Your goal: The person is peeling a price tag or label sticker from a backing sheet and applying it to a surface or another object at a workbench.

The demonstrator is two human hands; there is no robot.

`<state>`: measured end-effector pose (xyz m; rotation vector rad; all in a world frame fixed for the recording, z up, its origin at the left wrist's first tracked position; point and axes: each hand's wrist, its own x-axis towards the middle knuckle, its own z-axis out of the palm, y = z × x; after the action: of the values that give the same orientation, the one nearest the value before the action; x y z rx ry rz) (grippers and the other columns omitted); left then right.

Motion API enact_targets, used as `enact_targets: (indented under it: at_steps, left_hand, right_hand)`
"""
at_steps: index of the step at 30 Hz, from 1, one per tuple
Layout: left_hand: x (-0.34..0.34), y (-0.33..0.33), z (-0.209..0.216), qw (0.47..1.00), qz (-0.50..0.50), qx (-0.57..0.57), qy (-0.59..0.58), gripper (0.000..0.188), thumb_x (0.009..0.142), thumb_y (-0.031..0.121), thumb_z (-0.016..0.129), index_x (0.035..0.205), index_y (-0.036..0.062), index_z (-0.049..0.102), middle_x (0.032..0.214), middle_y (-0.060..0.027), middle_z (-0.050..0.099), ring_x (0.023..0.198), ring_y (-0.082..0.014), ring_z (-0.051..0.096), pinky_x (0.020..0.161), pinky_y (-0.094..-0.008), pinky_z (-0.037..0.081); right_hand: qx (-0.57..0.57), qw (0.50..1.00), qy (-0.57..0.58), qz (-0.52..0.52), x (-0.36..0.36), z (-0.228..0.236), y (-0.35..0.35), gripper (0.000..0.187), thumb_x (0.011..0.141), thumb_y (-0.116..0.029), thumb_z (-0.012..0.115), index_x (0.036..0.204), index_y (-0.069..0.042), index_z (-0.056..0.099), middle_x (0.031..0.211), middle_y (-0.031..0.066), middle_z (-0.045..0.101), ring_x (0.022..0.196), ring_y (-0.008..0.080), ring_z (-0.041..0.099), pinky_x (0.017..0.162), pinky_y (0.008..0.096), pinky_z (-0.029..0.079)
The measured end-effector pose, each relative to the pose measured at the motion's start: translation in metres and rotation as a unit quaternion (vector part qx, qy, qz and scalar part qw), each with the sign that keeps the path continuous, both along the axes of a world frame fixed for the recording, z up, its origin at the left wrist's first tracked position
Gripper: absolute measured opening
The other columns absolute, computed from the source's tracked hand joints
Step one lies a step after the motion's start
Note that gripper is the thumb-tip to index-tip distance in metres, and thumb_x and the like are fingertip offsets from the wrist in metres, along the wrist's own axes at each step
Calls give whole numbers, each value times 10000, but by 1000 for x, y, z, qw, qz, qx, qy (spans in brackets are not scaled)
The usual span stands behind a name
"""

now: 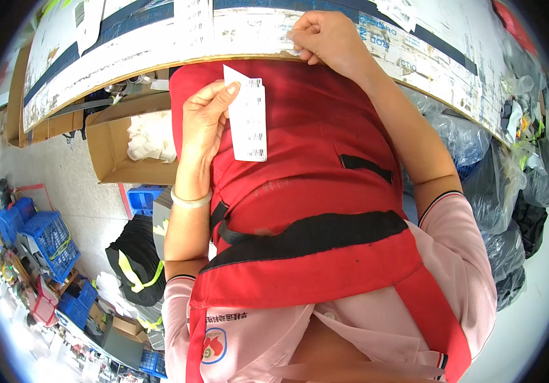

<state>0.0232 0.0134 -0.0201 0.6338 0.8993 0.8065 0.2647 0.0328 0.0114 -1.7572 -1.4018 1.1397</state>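
- Head view: my feed looks down the person's front; L hand [209, 112] is raised before the red apron [312, 143], just below the edge of the table [96, 80]; thumb & bent fingers are pinching the label strip [249, 127] near its top.
- Label strip: white, longish, w/ rows of small dark print; I see it hanging down from the grip in front of the apron; a corner sticks up in a point past the thumb.
- R hand [332, 41]: at the near edge of the table, fingers curled in, thumb close to forefinger; can't tell from here if anything's btwn the tips, view's poor there.
- Table: white, worn, w/ dark blue bands; a second strip [192, 25], also white, lies on it, btwn the hands.
- L wrist: pale wristband [191, 200].
- L side, below table level: open cardboard box [110, 143] w/ pale pieces [151, 137] inside; black bundle [135, 246] w/ yellow-green strap near the L elbow; blue crate [51, 241] farther out.
- R side: clear plastic bags [488, 191], bunched beside the table.
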Motion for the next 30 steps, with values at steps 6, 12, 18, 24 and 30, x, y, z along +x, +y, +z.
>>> enact_targets:
  at_steps: [6,12,18,24,30]
  left_hand:
    - [2,1,-2,1000,-1,11,5,137,857,92,666,951,-7,676,767,-21,660,600,-42,545,547,-173,446]
    - [-11,1,-14,999,3,19,36,98,868,77,644,923,-1,668,785,-19,665,612,-46,566,554,-170,457]
    - [5,6,3,999,-10,26,-18,130,879,78,630,971,-10,654,872,-84,689,741,-123,661,659,-238,547]
    - [-2,3,-3,999,-7,24,-28,133,880,67,623,985,-10,654,884,-86,689,753,-123,659,675,-233,541]
    - [1,-1,9,1000,0,28,9,96,870,75,644,928,5,673,798,-13,655,671,-55,585,605,-180,473]
  right_hand:
    - [26,996,80,-4,14,-3,-7,194,896,-215,617,889,-23,644,713,9,625,593,56,575,532,186,485]
    - [80,988,107,-72,63,5,-16,183,897,-214,623,914,-36,661,721,2,633,596,59,577,549,187,474]
    - [123,952,-154,-235,196,-19,-9,186,825,-240,703,813,-57,669,658,-8,628,582,46,571,540,182,465]
    - [27,923,-289,-252,197,-25,-5,325,750,-387,749,719,-80,645,598,-5,604,544,69,568,526,219,457]
    - [162,947,-239,-143,119,0,-19,235,845,-282,675,855,-48,679,707,-18,637,607,56,556,562,210,440]
